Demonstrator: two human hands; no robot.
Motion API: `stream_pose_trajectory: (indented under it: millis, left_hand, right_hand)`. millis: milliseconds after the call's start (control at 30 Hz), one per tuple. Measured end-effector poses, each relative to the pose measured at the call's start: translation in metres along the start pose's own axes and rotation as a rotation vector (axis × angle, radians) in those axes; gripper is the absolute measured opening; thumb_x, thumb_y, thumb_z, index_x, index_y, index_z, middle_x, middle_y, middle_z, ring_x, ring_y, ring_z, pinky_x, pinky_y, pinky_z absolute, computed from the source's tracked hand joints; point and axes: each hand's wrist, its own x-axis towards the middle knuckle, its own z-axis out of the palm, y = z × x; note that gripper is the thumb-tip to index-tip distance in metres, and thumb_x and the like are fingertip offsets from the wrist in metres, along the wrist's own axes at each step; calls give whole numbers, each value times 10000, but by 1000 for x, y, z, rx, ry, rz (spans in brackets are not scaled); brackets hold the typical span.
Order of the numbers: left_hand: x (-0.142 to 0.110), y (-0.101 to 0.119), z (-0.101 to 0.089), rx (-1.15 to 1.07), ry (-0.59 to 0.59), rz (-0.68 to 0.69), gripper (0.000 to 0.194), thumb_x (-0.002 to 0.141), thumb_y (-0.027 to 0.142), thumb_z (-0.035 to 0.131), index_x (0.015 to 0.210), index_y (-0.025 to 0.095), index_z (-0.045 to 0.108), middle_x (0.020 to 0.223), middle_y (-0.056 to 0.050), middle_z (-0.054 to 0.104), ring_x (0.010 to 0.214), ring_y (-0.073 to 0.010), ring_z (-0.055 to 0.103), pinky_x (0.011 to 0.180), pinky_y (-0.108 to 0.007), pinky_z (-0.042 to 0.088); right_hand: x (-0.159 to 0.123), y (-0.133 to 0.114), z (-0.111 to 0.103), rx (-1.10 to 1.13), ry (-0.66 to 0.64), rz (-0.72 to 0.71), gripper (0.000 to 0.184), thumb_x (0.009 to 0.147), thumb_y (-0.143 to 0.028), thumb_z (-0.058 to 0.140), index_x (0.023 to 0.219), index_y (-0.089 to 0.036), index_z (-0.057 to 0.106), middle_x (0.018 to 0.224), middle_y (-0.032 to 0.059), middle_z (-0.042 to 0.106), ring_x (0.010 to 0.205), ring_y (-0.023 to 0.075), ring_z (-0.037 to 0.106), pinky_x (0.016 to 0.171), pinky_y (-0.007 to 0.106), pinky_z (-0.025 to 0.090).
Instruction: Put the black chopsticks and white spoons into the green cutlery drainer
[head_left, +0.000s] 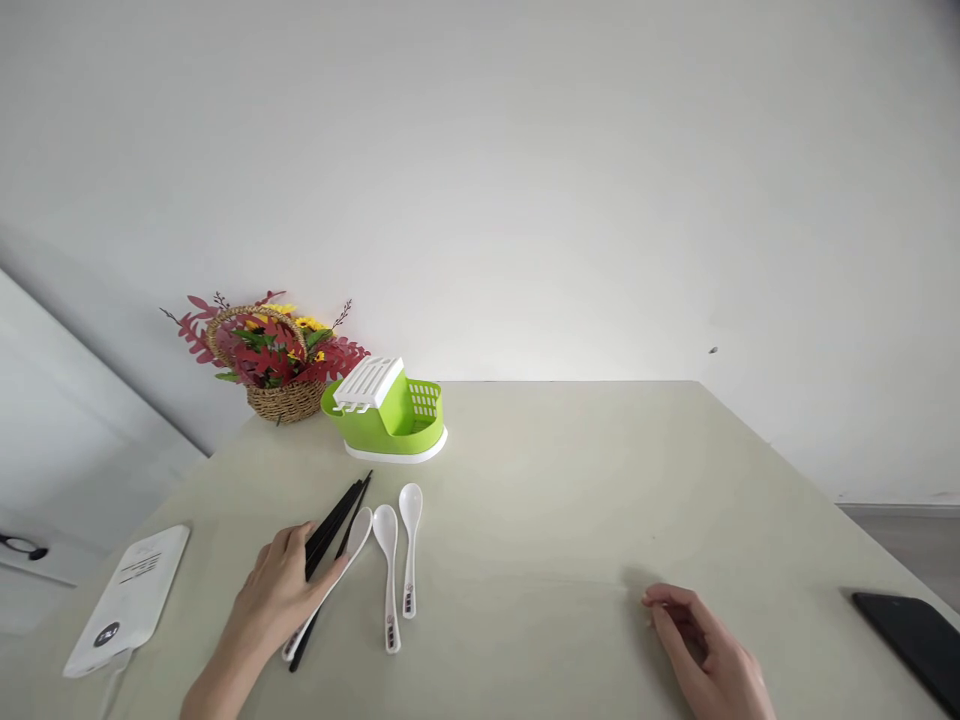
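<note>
My left hand [277, 585] is around a bundle of black chopsticks [330, 532], fingers on their left side. Its thumb reaches across the handle of a white spoon [360, 532]; part of the bundle is hidden under the palm. One stray chopstick [311, 635] lies beneath that spoon. Just to the right, two more white spoons, one nearer [386, 560] and one farther [410, 530], lie bowl-end away from me. My right hand [705, 650] rests at the table's front right, fingers curled and thumb close to the index fingertip, with nothing visible in it.
Behind the spoons stands a green and white utensil holder [360, 430], with a wicker flower basket [289, 400] beside it against the wall. A white power bank-like device [135, 595] with a cable lies at left. A black phone [911, 640] lies by the right edge of the table [562, 480].
</note>
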Motion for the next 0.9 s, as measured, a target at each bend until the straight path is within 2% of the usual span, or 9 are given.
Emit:
stream_pose_trajectory:
  millis: [100, 167, 300, 400, 567, 700, 800, 900]
  left_hand:
    - [0, -6, -3, 32, -51, 4, 799, 763, 736, 505, 1299, 151, 597, 1352, -172, 641, 1289, -413, 576, 979, -479, 524]
    - [0, -5, -6, 74, -71, -7, 748, 782, 705, 487, 1269, 150, 612, 1335, -168, 646, 1270, -402, 587, 938, -459, 538]
    - [2, 0, -13, 181, -185, -53, 547, 799, 493, 524, 1220, 164, 639, 1301, -161, 661, 1186, -357, 642, 783, -389, 549]
    - [8, -5, -15, 195, -202, -34, 472, 759, 386, 570, 1174, 184, 669, 1267, -139, 686, 1116, -333, 681, 748, -358, 538]
    - [20, -35, -12, 91, -219, 16, 507, 833, 478, 501, 1196, 166, 668, 1269, -151, 698, 1148, -312, 685, 868, -357, 537]
    - [20, -51, -12, 74, -233, 31, 564, 838, 561, 476, 1210, 178, 656, 1300, -151, 677, 1143, -308, 683, 837, -359, 548]
    - [12, -44, -13, 75, -229, 28, 589, 827, 595, 482, 1222, 186, 634, 1297, -147, 669, 1159, -311, 671, 825, -357, 551]
    - [1, -24, -12, 126, -187, 29, 588, 851, 607, 450, 1214, 176, 618, 1288, -157, 658, 1183, -321, 648, 850, -382, 543]
  right_hand:
    - [0, -1, -1, 2, 2, -1, 349, 862, -605, 548, 942, -291, 678, 988, 19, 773, 844, 202, 728, 623, 243, 487]
    - [-1, -2, -2, -6, -6, 7, 348, 866, -607, 547, 948, -295, 678, 995, 16, 771, 863, 202, 728, 675, 247, 503]
    - [-2, -6, -2, -12, 3, 25, 354, 855, -616, 540, 938, -302, 679, 984, 7, 772, 860, 202, 723, 672, 247, 503]
    - [-2, -6, -1, -1, 6, 22, 355, 847, -617, 543, 933, -301, 680, 983, 12, 775, 846, 203, 725, 620, 240, 494]
    - [6, 10, -5, -35, -72, 29, 354, 833, -608, 569, 968, -303, 688, 1019, 19, 779, 890, 208, 744, 588, 223, 511]
    - [11, 17, -8, -55, -108, 18, 355, 797, -599, 608, 963, -300, 702, 1005, 23, 791, 889, 220, 757, 604, 225, 540]
    - [7, 13, -5, -40, -69, 12, 348, 815, -602, 584, 953, -303, 695, 989, 15, 791, 879, 212, 754, 600, 225, 528]
    - [2, 8, -2, -25, -8, 6, 350, 845, -607, 545, 952, -306, 687, 974, 9, 789, 870, 206, 749, 610, 231, 514]
